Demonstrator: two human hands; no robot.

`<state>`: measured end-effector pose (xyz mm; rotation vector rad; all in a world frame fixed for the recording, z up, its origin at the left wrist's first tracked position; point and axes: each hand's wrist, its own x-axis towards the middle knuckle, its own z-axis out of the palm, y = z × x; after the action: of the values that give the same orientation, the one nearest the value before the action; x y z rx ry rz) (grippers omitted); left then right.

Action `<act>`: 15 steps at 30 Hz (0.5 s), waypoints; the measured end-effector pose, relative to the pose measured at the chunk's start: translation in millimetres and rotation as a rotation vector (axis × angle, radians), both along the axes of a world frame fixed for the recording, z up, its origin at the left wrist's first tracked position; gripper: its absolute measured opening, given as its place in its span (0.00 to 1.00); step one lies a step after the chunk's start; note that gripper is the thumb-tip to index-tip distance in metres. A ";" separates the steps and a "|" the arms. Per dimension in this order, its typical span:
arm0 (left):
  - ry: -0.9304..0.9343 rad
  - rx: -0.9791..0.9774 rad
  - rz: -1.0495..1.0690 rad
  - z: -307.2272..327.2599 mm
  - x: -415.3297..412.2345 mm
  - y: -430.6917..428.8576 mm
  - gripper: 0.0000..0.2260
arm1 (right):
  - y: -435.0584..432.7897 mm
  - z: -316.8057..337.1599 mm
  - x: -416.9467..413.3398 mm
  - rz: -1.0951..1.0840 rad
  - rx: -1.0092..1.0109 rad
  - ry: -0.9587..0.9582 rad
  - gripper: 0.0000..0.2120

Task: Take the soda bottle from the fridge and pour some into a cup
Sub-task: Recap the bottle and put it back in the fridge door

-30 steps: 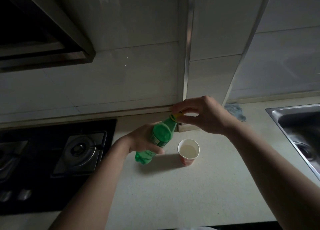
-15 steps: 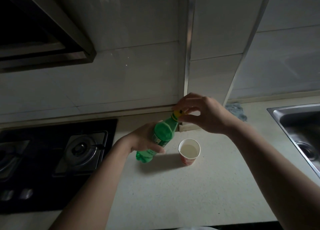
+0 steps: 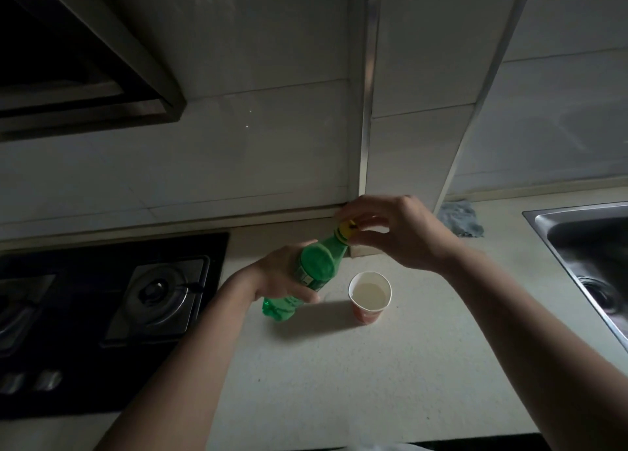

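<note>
Soda bottle held tilted over counter, cap pinched

Head view: the bottle was off the counter, tilted, with its neck up to the right and its base low to the left. The left hand had its fingers curled round the labelled middle. The right hand pinched the yellow cap between thumb and fingertips. A paper cup holding pale liquid stood upright just right of the bottle, not touching it. The stove bounded the counter on the left and the sink on the right. A blue cloth lay by the wall. Bare counter extended toward the near edge.
</note>
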<state>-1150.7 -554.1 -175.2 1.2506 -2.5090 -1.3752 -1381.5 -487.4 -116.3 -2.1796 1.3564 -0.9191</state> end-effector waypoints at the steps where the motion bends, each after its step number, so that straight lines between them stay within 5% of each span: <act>1: -0.006 0.000 -0.006 0.1 0.5 -0.5 0.26 | 0.0 -0.1 -0.6 0.004 0.042 -0.026 0.16; 9: -0.031 -0.041 0.010 -0.4 -4.0 -0.6 0.21 | -7.5 -6.9 -0.3 -0.097 -0.068 0.156 0.10; 15: -0.056 -0.055 0.091 -5.2 -3.4 -1.2 0.24 | -10.5 -10.8 1.8 -0.103 0.105 0.155 0.21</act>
<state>-1154.1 -555.2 -180.4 1.3932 -2.4729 -1.2605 -1379.7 -498.0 -127.1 -2.1556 1.5663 -0.7093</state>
